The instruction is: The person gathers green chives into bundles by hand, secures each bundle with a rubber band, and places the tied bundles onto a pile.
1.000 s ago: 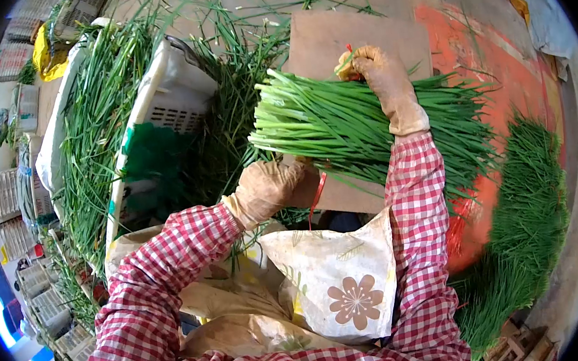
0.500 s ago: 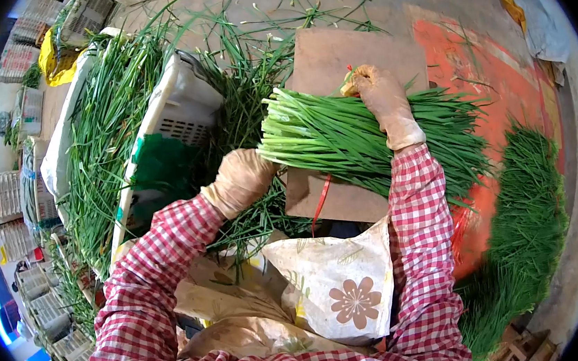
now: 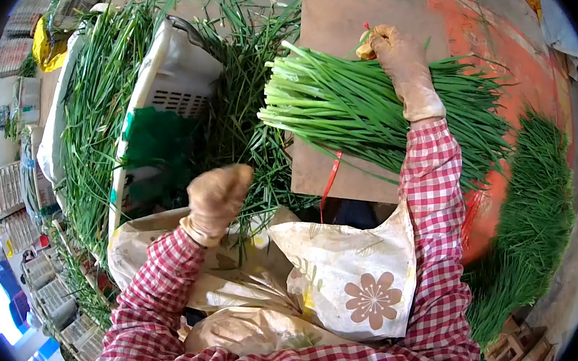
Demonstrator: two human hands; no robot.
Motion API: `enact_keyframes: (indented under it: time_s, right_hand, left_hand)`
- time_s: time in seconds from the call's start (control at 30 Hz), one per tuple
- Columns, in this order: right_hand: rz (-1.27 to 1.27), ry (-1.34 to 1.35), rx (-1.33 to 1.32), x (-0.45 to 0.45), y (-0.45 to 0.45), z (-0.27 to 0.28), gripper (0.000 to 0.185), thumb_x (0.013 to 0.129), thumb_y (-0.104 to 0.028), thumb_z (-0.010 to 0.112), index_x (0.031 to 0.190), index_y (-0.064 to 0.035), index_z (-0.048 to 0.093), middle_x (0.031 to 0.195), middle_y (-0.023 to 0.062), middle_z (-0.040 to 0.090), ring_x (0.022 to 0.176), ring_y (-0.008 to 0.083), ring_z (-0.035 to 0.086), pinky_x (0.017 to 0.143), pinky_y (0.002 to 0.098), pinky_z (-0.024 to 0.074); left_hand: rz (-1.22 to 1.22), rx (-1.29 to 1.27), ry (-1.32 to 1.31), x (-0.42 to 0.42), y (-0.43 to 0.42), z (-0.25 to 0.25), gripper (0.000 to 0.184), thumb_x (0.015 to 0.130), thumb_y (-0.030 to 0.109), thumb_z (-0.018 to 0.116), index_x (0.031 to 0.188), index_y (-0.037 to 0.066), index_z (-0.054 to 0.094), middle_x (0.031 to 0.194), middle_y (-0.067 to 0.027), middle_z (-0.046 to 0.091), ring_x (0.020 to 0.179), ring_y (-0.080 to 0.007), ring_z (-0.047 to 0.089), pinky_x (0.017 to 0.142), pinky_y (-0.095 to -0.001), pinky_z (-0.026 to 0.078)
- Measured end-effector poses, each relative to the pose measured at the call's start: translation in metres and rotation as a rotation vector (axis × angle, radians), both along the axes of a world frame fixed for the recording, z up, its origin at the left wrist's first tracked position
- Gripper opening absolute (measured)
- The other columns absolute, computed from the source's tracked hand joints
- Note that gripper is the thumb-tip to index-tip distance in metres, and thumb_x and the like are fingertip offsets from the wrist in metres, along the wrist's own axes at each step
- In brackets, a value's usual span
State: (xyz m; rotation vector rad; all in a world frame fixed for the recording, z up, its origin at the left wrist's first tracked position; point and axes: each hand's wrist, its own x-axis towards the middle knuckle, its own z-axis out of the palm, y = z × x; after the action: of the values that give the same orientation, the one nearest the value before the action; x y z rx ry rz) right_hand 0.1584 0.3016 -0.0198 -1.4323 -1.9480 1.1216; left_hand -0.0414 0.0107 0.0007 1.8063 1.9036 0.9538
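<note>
A thick bundle of garlic chives lies across a brown board, pale cut ends to the left and green tips to the right. My right hand, in a tan glove, reaches over it with fingers curled at its far edge. A small red tip shows above those fingers. From under the bundle's near side hangs a red tie. Away from the bundle, my gloved left hand is closed beside the heap of loose leaves. What it holds, if anything, is hidden.
A white basket heaped with chive leaves stands at the left. On the right, more chives lie along an orange sheet. A flower-patterned apron covers my lap. Stacked crates line the far left.
My left hand has pulled away from the bundle's cut ends, down and to the left. My right hand stays at the bundle's far edge while the whole view shifts slightly.
</note>
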Motion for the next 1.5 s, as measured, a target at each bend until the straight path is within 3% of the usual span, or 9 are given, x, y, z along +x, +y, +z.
enact_keyframes:
  time_s: [0.17, 0.4, 0.57, 0.8, 0.9, 1.07, 1.23, 1.37, 1.5]
  right_hand:
    - [-0.01, 0.032, -0.028, -0.001, 0.002, -0.007, 0.025, 0.087, -0.025, 0.054, 0.097, -0.005, 0.066, 0.078, 0.0066, 0.071, 0.073, 0.0172, 0.067, 0.073, 0.0301, 0.0494]
    - [-0.009, 0.029, 0.012, -0.001, 0.005, -0.011, 0.024, 0.086, -0.024, 0.056, 0.096, -0.0041, 0.067, 0.076, 0.0067, 0.07, 0.07, 0.016, 0.067, 0.071, 0.03, 0.0499]
    - [-0.061, 0.206, -0.114, -0.001, -0.001, -0.001, 0.023, 0.088, -0.021, 0.056, 0.097, -0.0034, 0.066, 0.078, 0.0069, 0.07, 0.068, 0.0157, 0.067, 0.067, 0.0298, 0.0507]
    - [0.009, 0.028, -0.016, 0.0, 0.003, -0.009, 0.025, 0.087, -0.024, 0.057, 0.103, -0.0059, 0.064, 0.084, 0.0099, 0.069, 0.077, 0.0226, 0.067, 0.072, 0.0343, 0.0502]
    - [0.034, -0.079, 0.013, 0.0, -0.001, -0.004, 0.025, 0.087, -0.027, 0.054, 0.104, -0.0111, 0.064, 0.091, 0.0113, 0.068, 0.087, 0.0293, 0.064, 0.078, 0.0396, 0.0487]
    - [0.128, -0.326, 0.061, -0.004, -0.003, 0.009, 0.026, 0.088, -0.032, 0.05, 0.102, -0.0132, 0.062, 0.093, 0.0123, 0.067, 0.088, 0.033, 0.063, 0.077, 0.0442, 0.0485]
    - [0.168, -0.59, 0.224, -0.016, -0.014, 0.007, 0.022, 0.086, -0.029, 0.052, 0.091, -0.0098, 0.062, 0.083, 0.013, 0.067, 0.081, 0.0329, 0.064, 0.071, 0.0431, 0.0499]
    - [0.041, -0.261, 0.621, -0.014, -0.038, 0.009, 0.005, 0.076, -0.012, 0.059, 0.079, -0.0085, 0.061, 0.069, 0.0121, 0.063, 0.066, 0.0304, 0.063, 0.058, 0.0399, 0.0489]
    - [-0.005, -0.371, 0.624, -0.014, -0.043, 0.016, 0.006, 0.08, -0.013, 0.057, 0.079, -0.0084, 0.061, 0.071, 0.0121, 0.063, 0.066, 0.0305, 0.063, 0.057, 0.0396, 0.049]
  left_hand:
    - [-0.714, -0.03, 0.456, 0.037, 0.059, -0.002, 0.062, 0.077, 0.006, 0.053, 0.137, 0.018, 0.043, 0.081, -0.0072, 0.061, 0.06, -0.019, 0.055, 0.05, -0.0321, 0.048]
    - [-0.889, 0.248, 0.509, 0.044, 0.102, -0.023, 0.027, 0.078, 0.02, 0.056, 0.102, 0.012, 0.063, 0.062, -0.0054, 0.046, 0.056, -0.0185, 0.048, 0.04, -0.0332, 0.035]
    - [-0.868, 0.427, 0.763, 0.055, 0.08, -0.039, 0.032, 0.071, 0.02, 0.059, 0.099, 0.005, 0.062, 0.065, -0.0022, 0.047, 0.06, -0.0178, 0.049, 0.049, -0.0308, 0.037]
    - [-0.502, -0.247, -0.372, 0.081, 0.063, 0.003, 0.019, 0.082, 0.002, 0.06, 0.101, 0.004, 0.057, 0.088, -0.0125, 0.066, 0.079, -0.0282, 0.066, 0.065, -0.0353, 0.053]
    - [-0.322, -0.464, -0.687, 0.099, 0.05, -0.005, 0.009, 0.087, 0.005, 0.058, 0.094, 0.002, 0.054, 0.073, -0.0051, 0.059, 0.064, -0.0155, 0.061, 0.058, -0.0261, 0.049]
    - [-0.036, -0.124, -1.157, 0.135, 0.074, 0.014, 0.025, 0.096, 0.027, 0.05, 0.093, 0.002, 0.05, 0.068, -0.0025, 0.057, 0.057, -0.0074, 0.051, 0.053, -0.021, 0.042]
    - [0.141, -0.005, -1.108, 0.152, 0.109, 0.031, 0.02, 0.097, 0.023, 0.048, 0.095, 0.003, 0.051, 0.061, -0.0003, 0.056, 0.054, -0.0054, 0.051, 0.052, -0.0189, 0.041]
    - [0.422, 0.005, -0.973, 0.147, 0.136, 0.023, 0.015, 0.098, 0.015, 0.046, 0.096, 0.001, 0.052, 0.072, -0.0026, 0.058, 0.06, -0.0061, 0.049, 0.057, -0.0216, 0.045]
    - [0.427, 0.033, -0.532, 0.146, 0.135, 0.005, 0.014, 0.096, 0.013, 0.051, 0.098, 0.0, 0.055, 0.078, -0.0025, 0.06, 0.066, -0.0052, 0.05, 0.06, -0.0206, 0.044]
